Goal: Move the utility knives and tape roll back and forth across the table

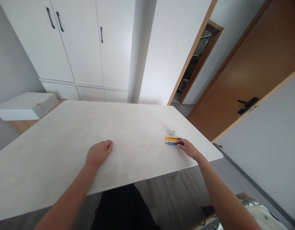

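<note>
My left hand [98,153] rests palm down on the white table [65,134], fingers together and loosely curled, holding nothing. My right hand [189,149] reaches to the table's right side and its fingertips touch the end of a blue pen [172,143]. Just beyond the pen lies a yellow utility knife [171,138]. A small roll of clear tape [171,131] sits a little farther back. Whether the fingers are pinching the pen or only touching it is unclear.
A white box [25,105] lies on a low wooden surface at the left. White wardrobe doors [77,41] stand behind the table. A brown door [252,73] stands at the right, with an open doorway [197,60] beside it.
</note>
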Demonstrator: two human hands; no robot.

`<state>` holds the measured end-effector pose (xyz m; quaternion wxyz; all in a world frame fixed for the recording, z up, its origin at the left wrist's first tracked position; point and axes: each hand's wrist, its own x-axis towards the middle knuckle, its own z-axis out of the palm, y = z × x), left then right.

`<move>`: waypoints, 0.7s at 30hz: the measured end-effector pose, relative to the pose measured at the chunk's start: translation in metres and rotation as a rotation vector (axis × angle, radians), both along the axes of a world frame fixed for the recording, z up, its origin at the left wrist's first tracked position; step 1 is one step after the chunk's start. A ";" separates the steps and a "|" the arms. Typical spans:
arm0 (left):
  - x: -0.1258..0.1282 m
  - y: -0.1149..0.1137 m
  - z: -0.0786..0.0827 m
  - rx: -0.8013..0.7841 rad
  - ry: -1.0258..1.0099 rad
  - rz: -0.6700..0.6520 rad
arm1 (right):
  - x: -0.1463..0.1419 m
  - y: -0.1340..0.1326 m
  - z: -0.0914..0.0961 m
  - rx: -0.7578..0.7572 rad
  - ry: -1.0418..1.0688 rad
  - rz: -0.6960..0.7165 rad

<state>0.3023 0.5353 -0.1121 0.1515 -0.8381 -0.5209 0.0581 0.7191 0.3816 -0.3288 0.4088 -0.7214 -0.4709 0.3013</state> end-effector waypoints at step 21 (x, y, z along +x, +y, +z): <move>0.001 -0.002 0.000 -0.004 -0.013 -0.025 | -0.208 0.099 0.101 0.496 -0.210 0.371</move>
